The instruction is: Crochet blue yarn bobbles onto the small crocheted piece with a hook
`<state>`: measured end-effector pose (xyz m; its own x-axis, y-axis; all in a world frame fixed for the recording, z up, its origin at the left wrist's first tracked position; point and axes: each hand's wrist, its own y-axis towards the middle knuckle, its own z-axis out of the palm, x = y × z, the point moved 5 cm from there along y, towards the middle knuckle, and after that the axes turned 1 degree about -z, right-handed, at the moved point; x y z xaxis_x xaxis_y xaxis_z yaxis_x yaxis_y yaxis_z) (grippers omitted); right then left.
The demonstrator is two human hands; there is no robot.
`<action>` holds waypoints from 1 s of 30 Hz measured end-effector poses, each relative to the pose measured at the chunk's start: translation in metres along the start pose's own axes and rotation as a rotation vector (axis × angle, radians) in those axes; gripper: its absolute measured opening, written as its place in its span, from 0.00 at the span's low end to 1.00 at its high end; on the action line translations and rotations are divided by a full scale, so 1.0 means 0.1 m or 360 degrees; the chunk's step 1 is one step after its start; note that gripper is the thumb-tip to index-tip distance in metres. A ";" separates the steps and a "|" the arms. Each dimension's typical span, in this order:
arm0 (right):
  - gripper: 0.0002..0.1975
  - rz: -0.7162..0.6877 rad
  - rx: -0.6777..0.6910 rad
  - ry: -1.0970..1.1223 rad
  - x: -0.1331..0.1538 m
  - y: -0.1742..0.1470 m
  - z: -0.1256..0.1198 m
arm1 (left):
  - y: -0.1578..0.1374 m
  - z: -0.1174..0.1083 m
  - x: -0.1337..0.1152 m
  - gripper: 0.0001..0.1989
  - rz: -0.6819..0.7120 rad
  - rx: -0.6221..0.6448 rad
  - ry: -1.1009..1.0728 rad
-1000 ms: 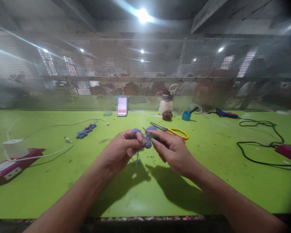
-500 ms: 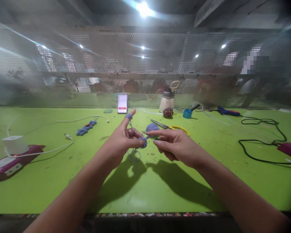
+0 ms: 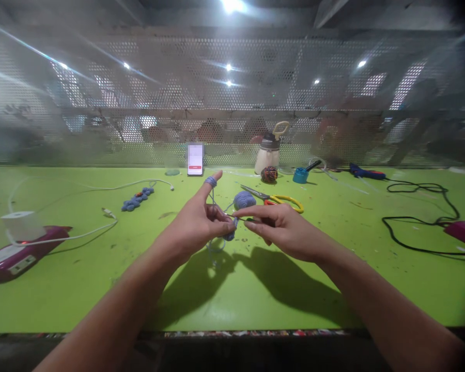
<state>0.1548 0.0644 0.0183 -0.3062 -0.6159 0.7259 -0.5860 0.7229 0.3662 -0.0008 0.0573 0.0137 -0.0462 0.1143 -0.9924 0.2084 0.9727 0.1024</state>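
Between thumb and fingers, my left hand (image 3: 201, 217) pinches a small piece of blue-purple crochet work (image 3: 229, 235). Yarn of the same colour is wound round its raised index finger and runs down to the piece. My right hand (image 3: 284, 227) grips a thin crochet hook (image 3: 241, 218) with a green part at the fingertips; its tip lies at the work by my left fingers. Just beyond the hands rests a ball of blue-purple yarn (image 3: 244, 200). Scissors (image 3: 281, 200) with yellow and red handles lie beside the ball. A loose loop of yarn hangs below my left hand.
A phone (image 3: 195, 159) stands at the back near a bottle (image 3: 267, 155), a dark yarn ball (image 3: 269, 174) and a blue container (image 3: 300, 175). Left are a crocheted strip (image 3: 137, 199), a cable and a power strip (image 3: 27, 256). A blue-handled tool (image 3: 366, 172) with black cord lies right.
The hook's shaft now shows more plainly between my hands, and my right fingers have shifted slightly at the work. The whole view has tilted a little, so the table appears higher.
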 end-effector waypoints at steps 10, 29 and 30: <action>0.15 -0.0040 0.0042 -0.0145 0.02 0.00 0.01 | 0.00 -0.02 0.00 0.56 -0.0054 -0.0004 -0.0100; 0.20 0.0306 0.0299 0.0694 -0.21 -0.03 0.02 | 0.02 -0.06 -0.01 0.52 -0.0046 0.0113 -0.0190; 0.20 0.0315 0.0296 0.0679 -0.21 -0.03 0.02 | 0.02 -0.06 -0.01 0.52 -0.0048 0.0105 -0.0184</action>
<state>0.1609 0.0744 0.0010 -0.1142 -0.2617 0.9584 -0.6833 0.7210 0.1155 -0.0062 0.0604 0.0152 0.0588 0.0578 -0.9966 0.2726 0.9594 0.0717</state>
